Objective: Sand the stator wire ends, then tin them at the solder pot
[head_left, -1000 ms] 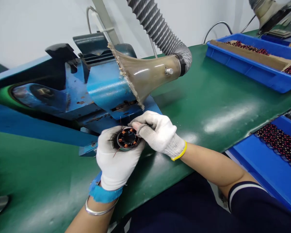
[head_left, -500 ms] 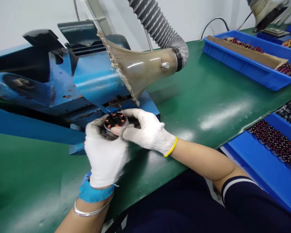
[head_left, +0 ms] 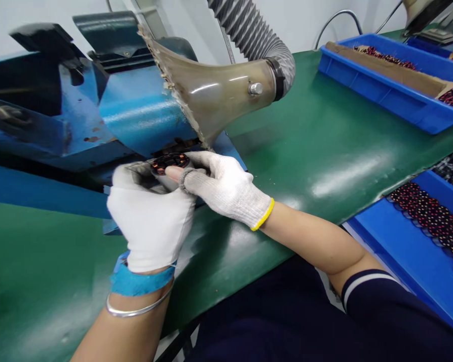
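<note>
A small round motor stator (head_left: 169, 165), black inside with copper windings, sits between my two gloved hands, its open face tilted up. My left hand (head_left: 151, 216), in a white glove with a blue band at the wrist, is closed around its left and lower side. On the other side my right hand (head_left: 226, 188), in a yellow-cuffed glove with a bare thumb tip, grips its near rim and right side. Just beyond the stator is the lower opening of a blue machine (head_left: 143, 110). The far fingers of both hands are partly hidden.
A translucent hood (head_left: 219, 90) covers the machine's right end and joins a grey ribbed hose (head_left: 252, 35). On the green table (head_left: 287, 146) stands a blue tray (head_left: 377, 93) with cardboard and wound parts. Another blue bin (head_left: 407, 251) at the right holds rows of stators.
Both hands have carried the stator up, closer to the machine's opening under the hood. The thin copper leads that stuck up from it no longer show clearly. The camera view has shifted slightly.
</note>
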{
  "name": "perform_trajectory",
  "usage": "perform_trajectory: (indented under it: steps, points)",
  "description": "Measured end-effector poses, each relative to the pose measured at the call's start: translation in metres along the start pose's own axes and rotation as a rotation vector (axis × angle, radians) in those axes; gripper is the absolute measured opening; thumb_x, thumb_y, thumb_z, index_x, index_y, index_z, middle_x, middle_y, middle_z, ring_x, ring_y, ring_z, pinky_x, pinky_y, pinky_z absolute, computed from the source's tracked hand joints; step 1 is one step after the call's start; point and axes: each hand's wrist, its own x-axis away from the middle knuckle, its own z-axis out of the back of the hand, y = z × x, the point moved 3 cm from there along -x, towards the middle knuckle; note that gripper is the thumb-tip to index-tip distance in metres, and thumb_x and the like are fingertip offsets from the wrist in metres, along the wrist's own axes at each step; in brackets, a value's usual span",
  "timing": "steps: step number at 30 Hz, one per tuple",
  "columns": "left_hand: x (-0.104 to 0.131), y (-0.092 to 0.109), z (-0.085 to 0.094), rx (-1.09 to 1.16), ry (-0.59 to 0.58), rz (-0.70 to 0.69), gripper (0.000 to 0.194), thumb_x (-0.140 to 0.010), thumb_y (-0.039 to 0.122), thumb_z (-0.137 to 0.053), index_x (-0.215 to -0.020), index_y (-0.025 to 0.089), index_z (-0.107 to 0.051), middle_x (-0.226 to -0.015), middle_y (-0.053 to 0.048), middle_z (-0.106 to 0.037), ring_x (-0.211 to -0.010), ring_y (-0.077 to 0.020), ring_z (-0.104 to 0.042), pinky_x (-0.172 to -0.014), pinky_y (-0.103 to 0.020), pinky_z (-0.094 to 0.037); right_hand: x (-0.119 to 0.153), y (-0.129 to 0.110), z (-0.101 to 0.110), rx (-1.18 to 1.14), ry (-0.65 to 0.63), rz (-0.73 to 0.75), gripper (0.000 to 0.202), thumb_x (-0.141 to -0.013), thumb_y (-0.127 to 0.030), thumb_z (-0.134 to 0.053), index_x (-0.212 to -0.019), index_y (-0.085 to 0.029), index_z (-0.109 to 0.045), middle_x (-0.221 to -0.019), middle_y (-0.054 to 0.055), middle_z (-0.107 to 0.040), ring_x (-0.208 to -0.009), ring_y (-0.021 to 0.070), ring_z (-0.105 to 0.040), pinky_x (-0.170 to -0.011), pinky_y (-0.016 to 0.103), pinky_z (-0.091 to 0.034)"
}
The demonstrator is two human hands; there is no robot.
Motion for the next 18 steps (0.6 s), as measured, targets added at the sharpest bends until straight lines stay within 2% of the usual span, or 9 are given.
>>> perform_trajectory:
  steps: [2,4,7,9,12,14,16,18]
  points:
    - [0.001,-0.001,-0.003,0.023,-0.011,0.004,0.034,-0.071,0.048,-0.077,-0.089,0.027,-0.057,-0.078,-0.002,-0.069,-0.083,-0.0286,-0.075,-0.083,-0.051,-0.069,0.001,0.004,0.0,-0.13,-0.071,-0.003,0.042,-0.09,-0.045,-0.094,-0.116,-0.016,-0.079,-0.114,0.006,-0.086,-0.117,0.0238,-0.08,-0.108,0.03,-0.065]
    - [0.005,-0.004,-0.004,0.078,-0.019,-0.004,0.041,-0.066,0.051,-0.078,-0.091,0.025,-0.058,-0.079,-0.003,-0.07,-0.081,-0.0275,-0.075,-0.081,-0.05,-0.069,0.005,0.01,0.001,-0.157,-0.048,-0.018,0.05,-0.084,-0.044,-0.098,-0.12,-0.016,-0.077,-0.119,0.007,-0.085,-0.116,0.0247,-0.08,-0.106,0.032,-0.066]
    - [0.019,-0.016,0.001,0.177,-0.019,-0.058,0.053,-0.062,0.052,-0.086,-0.101,0.025,-0.062,-0.094,-0.006,-0.077,-0.086,-0.0291,-0.078,-0.083,-0.049,-0.07,0.018,0.017,0.0,-0.056,0.023,-0.001,0.061,-0.076,-0.043,-0.103,-0.126,-0.018,-0.078,-0.128,0.009,-0.082,-0.118,0.027,-0.079,-0.107,0.038,-0.067]
    - [0.031,-0.029,0.011,0.25,-0.009,-0.083,0.058,-0.062,0.05,-0.092,-0.105,0.026,-0.062,-0.101,-0.007,-0.079,-0.091,-0.0303,-0.08,-0.088,-0.05,-0.071,0.026,0.021,-0.004,0.055,0.005,0.066,0.065,-0.072,-0.043,-0.104,-0.127,-0.02,-0.079,-0.133,0.011,-0.079,-0.122,0.0289,-0.078,-0.111,0.041,-0.065]
    - [0.048,-0.056,0.029,0.345,-0.047,-0.05,0.063,-0.06,0.048,-0.097,-0.11,0.027,-0.065,-0.106,-0.008,-0.081,-0.096,-0.0311,-0.082,-0.091,-0.049,-0.072,0.033,0.026,-0.012,0.156,-0.125,0.205,0.069,-0.069,-0.049,-0.104,-0.125,-0.018,-0.079,-0.127,0.012,-0.078,-0.119,0.0305,-0.077,-0.11,0.045,-0.065]
    - [0.057,-0.078,0.045,0.332,-0.089,0.028,0.066,-0.057,0.047,-0.097,-0.113,0.026,-0.069,-0.109,-0.01,-0.082,-0.098,-0.0324,-0.082,-0.093,-0.05,-0.072,0.035,0.029,-0.016,0.167,-0.177,0.29,0.069,-0.07,-0.057,-0.103,-0.121,-0.017,-0.079,-0.116,0.012,-0.078,-0.113,0.0306,-0.076,-0.106,0.047,-0.065]
    - [0.06,-0.106,0.065,0.223,-0.102,0.147,0.065,-0.056,0.048,-0.096,-0.112,0.026,-0.072,-0.111,-0.011,-0.083,-0.102,-0.035,-0.083,-0.098,-0.054,-0.071,0.036,0.029,-0.017,0.168,-0.17,0.343,0.065,-0.076,-0.061,-0.099,-0.119,-0.016,-0.079,-0.109,0.011,-0.077,-0.106,0.0294,-0.075,-0.102,0.047,-0.065]
    - [0.056,-0.137,0.089,0.051,-0.129,0.288,0.063,-0.058,0.05,-0.094,-0.112,0.026,-0.075,-0.112,-0.013,-0.084,-0.107,-0.0385,-0.083,-0.106,-0.06,-0.068,0.038,0.027,-0.016,0.176,-0.139,0.343,0.056,-0.083,-0.057,-0.094,-0.119,-0.017,-0.079,-0.108,0.01,-0.076,-0.101,0.0273,-0.074,-0.098,0.046,-0.066]
